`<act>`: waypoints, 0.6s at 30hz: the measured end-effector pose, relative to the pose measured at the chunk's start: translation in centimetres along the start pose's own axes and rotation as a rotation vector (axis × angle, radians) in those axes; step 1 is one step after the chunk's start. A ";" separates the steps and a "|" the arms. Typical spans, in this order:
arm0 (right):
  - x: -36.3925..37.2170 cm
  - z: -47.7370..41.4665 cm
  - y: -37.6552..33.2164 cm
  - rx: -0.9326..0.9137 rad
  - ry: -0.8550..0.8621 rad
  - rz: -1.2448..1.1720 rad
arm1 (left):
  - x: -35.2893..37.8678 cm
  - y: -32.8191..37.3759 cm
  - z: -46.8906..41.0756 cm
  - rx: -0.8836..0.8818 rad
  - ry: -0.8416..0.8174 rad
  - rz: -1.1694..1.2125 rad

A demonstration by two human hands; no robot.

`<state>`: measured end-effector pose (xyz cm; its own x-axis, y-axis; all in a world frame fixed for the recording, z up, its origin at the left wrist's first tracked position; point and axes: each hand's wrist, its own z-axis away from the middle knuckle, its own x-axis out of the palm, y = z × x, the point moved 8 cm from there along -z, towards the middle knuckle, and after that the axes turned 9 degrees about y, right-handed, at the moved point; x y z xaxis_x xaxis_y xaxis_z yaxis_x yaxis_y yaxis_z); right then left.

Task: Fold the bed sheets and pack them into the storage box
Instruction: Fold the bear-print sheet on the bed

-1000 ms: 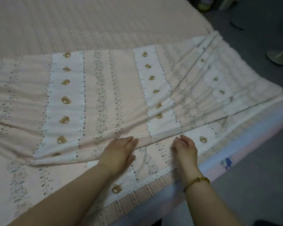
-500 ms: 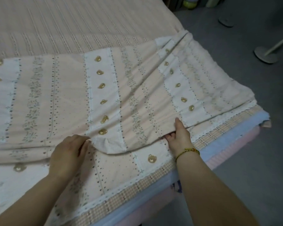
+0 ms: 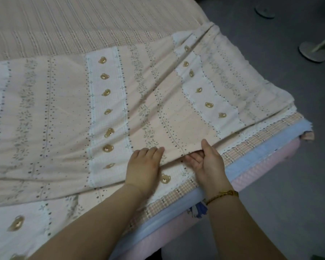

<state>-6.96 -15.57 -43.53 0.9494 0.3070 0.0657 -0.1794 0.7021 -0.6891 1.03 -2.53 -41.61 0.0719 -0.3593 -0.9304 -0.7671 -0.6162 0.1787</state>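
1. Sheet [image 3: 158,109] lies folded over on the bed [image 3: 64,25]; the left hand [image 3: 144,167] has slid right, close to the right hand [image 3: 207,162].
2. Left hand presses flat on the fold, fingers together.
3. Right hand pinches the fold's edge, thumb on top.
4. Fold runs near the bed's edge, beside grey floor [image 3: 289,166].

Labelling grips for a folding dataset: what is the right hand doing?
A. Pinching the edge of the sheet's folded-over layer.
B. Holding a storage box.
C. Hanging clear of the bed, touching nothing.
A: the right hand has its thumb on top of the folded edge of the sheet and its fingers beneath it.
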 end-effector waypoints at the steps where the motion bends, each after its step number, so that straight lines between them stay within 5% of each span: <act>1: -0.4 0.0 -0.3 -0.027 0.008 0.011 | -0.1 -0.2 -0.3 0.005 0.016 -0.005; 7: -2.8 0.0 0.0 -0.087 0.083 0.080 | -2.4 -6.5 2.9 0.009 0.004 -0.085; 11: -3.4 0.1 0.4 -0.139 0.142 0.140 | -6.3 -12.8 7.7 -0.153 -0.039 -0.196; 18: -3.5 0.1 0.1 -0.441 0.328 0.613 | -9.9 -12.7 14.4 -0.106 0.060 -0.214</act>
<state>-10.31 -16.54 -43.77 0.7554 0.3028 -0.5811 -0.6373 0.1331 -0.7591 0.89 18.93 -39.23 0.2658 -0.2514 -0.9307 -0.6591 -0.7519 0.0149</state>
